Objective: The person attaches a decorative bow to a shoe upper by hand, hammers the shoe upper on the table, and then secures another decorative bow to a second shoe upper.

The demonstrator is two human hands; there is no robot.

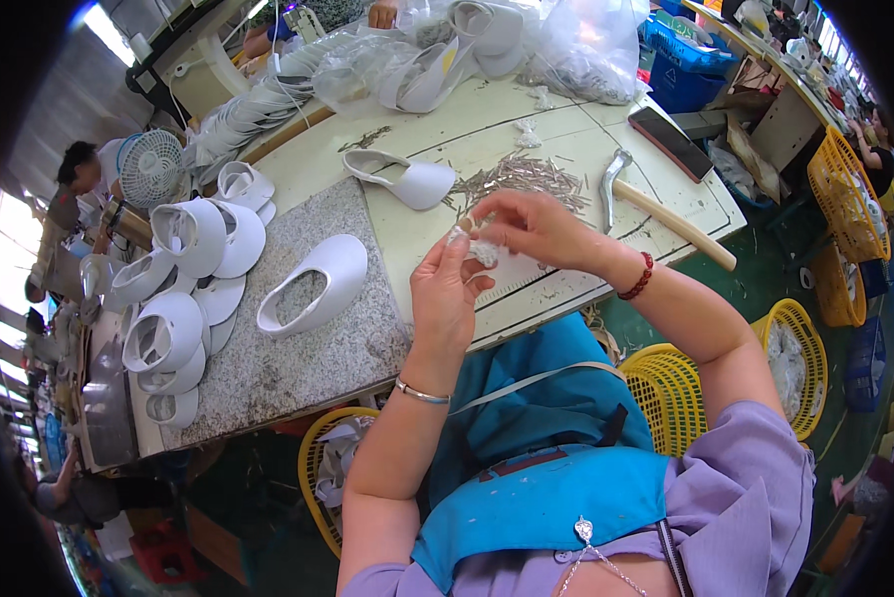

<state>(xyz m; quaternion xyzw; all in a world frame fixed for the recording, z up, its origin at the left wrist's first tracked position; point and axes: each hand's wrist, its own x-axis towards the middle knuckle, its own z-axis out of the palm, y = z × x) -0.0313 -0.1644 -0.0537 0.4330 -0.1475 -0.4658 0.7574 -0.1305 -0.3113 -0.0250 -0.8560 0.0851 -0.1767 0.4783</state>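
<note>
My left hand (445, 287) and my right hand (539, 227) are close together over the front edge of the table. Between them is a small white, crumpled-looking piece (483, 252), partly covered by the fingers; its exact kind does not show. The left fingers pinch it from the near side, and the right thumb and fingers close on it from above. Just beyond lies a white shoe upper (422, 183). Another white shoe upper (339, 269) rests on the speckled stone slab (268, 383) to the left. A heap of thin metallic strips (527, 179) sits behind my hands.
A hammer (678, 224) with a wooden handle lies to the right, beside metal pincers (612, 184) and a phone (671, 144). Several white uppers (190, 239) are stacked at left. Plastic bags (586, 50) fill the back. Yellow baskets (666, 388) stand below the table.
</note>
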